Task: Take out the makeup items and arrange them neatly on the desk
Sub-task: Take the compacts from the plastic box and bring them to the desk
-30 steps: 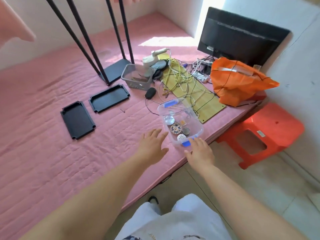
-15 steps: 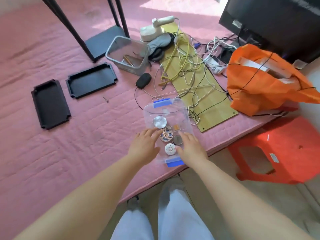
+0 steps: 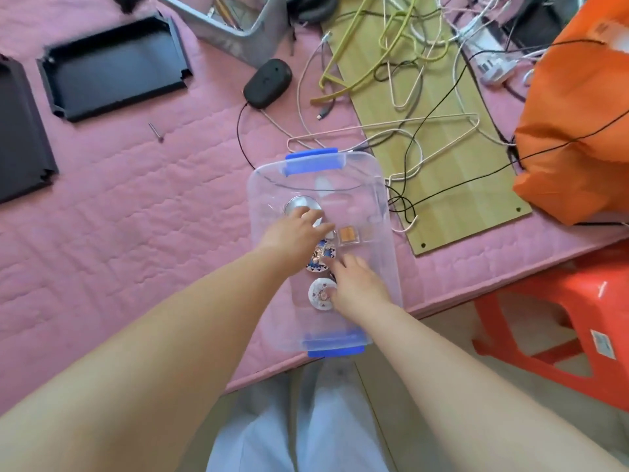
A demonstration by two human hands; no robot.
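A clear plastic bin with blue clip handles at its near and far ends is seen on the pink quilted surface, close to its near edge. Both hands are reached down into it. The left hand is spread over a round silver compact at the far side of the bin, its fingers extended and lying on or just above the lid — a grip cannot be made out. The right hand is placed nearer, its fingers loosely extended beside a round white compact and a blue patterned round case; whether either is pinched cannot be told. A small square amber-coloured case is seen just right of the left hand's fingertips.

Beyond the bin, a black mouse is lying beside a light wooden board strewn with cables and wire hangers. An orange bag is seen at the right, two black trays at the far left, and an orange stool on the floor at the near right.
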